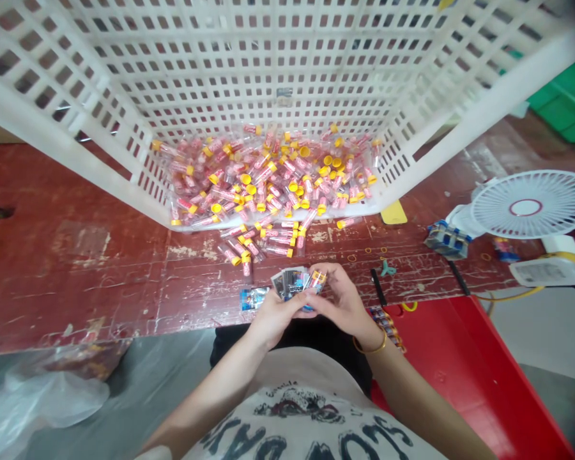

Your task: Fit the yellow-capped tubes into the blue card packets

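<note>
My left hand (276, 314), just over the table's near edge, is closed on a fan of small printed cards (291, 281), dark and light blue. My right hand (344, 305), with a bangle at its wrist, pinches a small clear tube with a yellow cap (318, 279) against the cards. Both thumbs meet at the lower end of this bundle. How the tube sits among the cards is partly hidden by my fingers. A blue printed card (253, 298) lies on the table beside my left hand. Several yellow-capped tubes (280, 241) lie loose beyond my hands.
A large white plastic basket (268, 76) lies tipped towards me, with many yellow-capped tubes inside. On the right are a white fan (531, 204), a blue packet bundle (448, 239), a yellow card (393, 213) and rubber bands. A red tray (464, 377) stands below the table edge.
</note>
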Motion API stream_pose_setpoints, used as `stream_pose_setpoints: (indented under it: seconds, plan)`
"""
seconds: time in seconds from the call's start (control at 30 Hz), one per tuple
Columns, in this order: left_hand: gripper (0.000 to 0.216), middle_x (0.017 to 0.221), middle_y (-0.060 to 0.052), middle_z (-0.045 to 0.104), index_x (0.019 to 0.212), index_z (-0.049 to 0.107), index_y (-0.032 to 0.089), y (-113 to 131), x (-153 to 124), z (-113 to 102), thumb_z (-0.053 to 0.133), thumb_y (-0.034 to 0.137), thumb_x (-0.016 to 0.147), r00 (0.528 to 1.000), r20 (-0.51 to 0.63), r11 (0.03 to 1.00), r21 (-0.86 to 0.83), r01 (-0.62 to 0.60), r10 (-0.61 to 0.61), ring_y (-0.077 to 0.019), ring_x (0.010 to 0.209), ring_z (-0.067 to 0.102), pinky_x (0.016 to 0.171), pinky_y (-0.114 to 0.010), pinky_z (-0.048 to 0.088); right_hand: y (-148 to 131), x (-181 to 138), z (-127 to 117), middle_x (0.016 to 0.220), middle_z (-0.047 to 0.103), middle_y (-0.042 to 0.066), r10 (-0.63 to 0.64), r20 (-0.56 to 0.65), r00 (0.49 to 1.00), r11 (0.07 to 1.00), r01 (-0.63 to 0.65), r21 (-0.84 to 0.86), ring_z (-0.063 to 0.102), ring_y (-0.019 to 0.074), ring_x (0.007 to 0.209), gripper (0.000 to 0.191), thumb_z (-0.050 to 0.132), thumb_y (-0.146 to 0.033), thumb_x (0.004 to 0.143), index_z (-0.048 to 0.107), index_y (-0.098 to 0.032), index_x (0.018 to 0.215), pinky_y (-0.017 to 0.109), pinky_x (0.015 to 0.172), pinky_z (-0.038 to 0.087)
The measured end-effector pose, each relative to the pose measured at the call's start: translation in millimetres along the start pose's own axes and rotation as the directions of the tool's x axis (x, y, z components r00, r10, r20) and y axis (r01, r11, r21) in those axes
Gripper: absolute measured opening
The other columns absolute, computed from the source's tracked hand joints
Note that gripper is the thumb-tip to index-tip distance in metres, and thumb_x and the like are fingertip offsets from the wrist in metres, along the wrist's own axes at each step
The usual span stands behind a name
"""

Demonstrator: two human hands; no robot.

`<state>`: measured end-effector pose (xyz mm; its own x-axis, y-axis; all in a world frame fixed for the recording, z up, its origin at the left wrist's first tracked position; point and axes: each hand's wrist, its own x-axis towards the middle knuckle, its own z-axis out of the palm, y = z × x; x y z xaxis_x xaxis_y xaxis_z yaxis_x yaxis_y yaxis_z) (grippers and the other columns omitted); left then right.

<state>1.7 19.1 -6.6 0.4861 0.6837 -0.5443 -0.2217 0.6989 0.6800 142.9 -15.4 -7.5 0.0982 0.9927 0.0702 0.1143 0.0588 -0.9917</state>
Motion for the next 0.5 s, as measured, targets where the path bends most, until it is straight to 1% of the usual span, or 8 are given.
stream_pose_setpoints:
  seconds: [0.07, 0.13, 0.17, 0.23, 0.33, 0.37, 0.43, 0.5]
  plan:
    - [0.035, 0.089, -0.006, 0.072, 0.096, 0.069, 0.014, -1, 1, 2, 0.076, 0.036, 0.070, 0.999, 0.035, 0.999, 0.033, 0.036, -0.037, -0.0209, 0.078, 0.068, 0.071, -0.036, 0.058, -2, -4, -11, 0.093, 0.059, 0.003, 0.074, -0.074, 0.995, 0.992, -0.065, 0.111, 0.060, 0.0160, 0.086, 0.015, 0.065, -0.032, 0.080, 0.056, -0.022, 0.087, 0.033, 0.082, 0.051]
    - [0.036, 0.096, -0.009, 0.072, 0.100, 0.068, 0.014, -2, 3, 6, 0.070, 0.040, 0.075, 0.996, 0.056, 0.997, 0.042, 0.065, -0.068, -0.0227, 0.081, 0.069, 0.070, -0.037, 0.059, 2, -18, -33, 0.093, 0.063, 0.002, 0.141, -0.242, 0.960, 0.976, -0.093, 0.198, 0.062, 0.0157, 0.085, 0.015, 0.067, -0.032, 0.078, 0.057, -0.022, 0.079, 0.033, 0.080, 0.052]
    - [0.036, 0.098, -0.010, 0.072, 0.102, 0.067, 0.014, -3, 4, 7, 0.069, 0.040, 0.077, 0.995, 0.061, 0.996, 0.049, 0.078, -0.081, -0.0234, 0.083, 0.069, 0.070, -0.037, 0.059, 7, -31, -49, 0.094, 0.064, 0.002, 0.180, -0.349, 0.920, 0.969, -0.104, 0.225, 0.063, 0.0159, 0.085, 0.017, 0.070, -0.032, 0.076, 0.057, -0.022, 0.080, 0.034, 0.081, 0.052]
    - [0.037, 0.100, -0.012, 0.072, 0.104, 0.066, 0.013, -5, 7, 9, 0.068, 0.039, 0.078, 0.991, 0.081, 0.991, 0.091, 0.097, -0.105, -0.0240, 0.087, 0.069, 0.071, -0.035, 0.058, 23, -69, -90, 0.095, 0.065, 0.003, 0.260, -0.585, 0.768, 0.961, -0.149, 0.232, 0.064, 0.0160, 0.083, 0.022, 0.072, -0.034, 0.072, 0.058, -0.021, 0.083, 0.034, 0.079, 0.053]
    - [0.035, 0.097, -0.011, 0.073, 0.103, 0.066, 0.013, -11, 12, 10, 0.070, 0.036, 0.077, 0.985, 0.118, 0.981, 0.165, 0.105, -0.125, -0.0234, 0.086, 0.070, 0.072, -0.034, 0.058, 59, -143, -149, 0.081, 0.065, 0.001, 0.273, -0.861, 0.430, 0.932, -0.340, 0.126, 0.064, 0.0141, 0.071, 0.035, 0.074, -0.045, 0.064, 0.059, -0.019, 0.081, 0.030, 0.068, 0.054]
    - [0.034, 0.095, -0.011, 0.073, 0.101, 0.067, 0.013, -13, 13, 9, 0.071, 0.036, 0.076, 0.985, 0.123, 0.979, 0.179, 0.100, -0.123, -0.0233, 0.085, 0.070, 0.072, -0.034, 0.058, 73, -166, -163, 0.074, 0.064, 0.000, 0.271, -0.887, 0.374, 0.912, -0.394, 0.112, 0.062, 0.0132, 0.066, 0.037, 0.075, -0.047, 0.061, 0.059, -0.018, 0.077, 0.028, 0.063, 0.053]
    - [0.031, 0.089, -0.008, 0.073, 0.096, 0.067, 0.014, -16, 15, 9, 0.073, 0.035, 0.074, 0.987, 0.115, 0.978, 0.191, 0.087, -0.110, -0.0229, 0.083, 0.070, 0.070, -0.033, 0.058, 100, -202, -178, 0.060, 0.060, -0.001, 0.299, -0.891, 0.341, 0.865, -0.491, 0.102, 0.057, 0.0125, 0.053, 0.038, 0.078, -0.048, 0.058, 0.057, -0.016, 0.066, 0.026, 0.051, 0.049]
    - [0.029, 0.084, -0.007, 0.073, 0.092, 0.068, 0.014, -18, 16, 10, 0.075, 0.034, 0.072, 0.992, 0.090, 0.978, 0.193, 0.074, -0.092, -0.0220, 0.082, 0.070, 0.067, -0.030, 0.058, 126, -221, -177, 0.053, 0.056, -0.003, 0.350, -0.861, 0.370, 0.820, -0.565, 0.090, 0.053, 0.0106, 0.047, 0.036, 0.076, -0.044, 0.066, 0.056, -0.015, 0.061, 0.023, 0.044, 0.045]
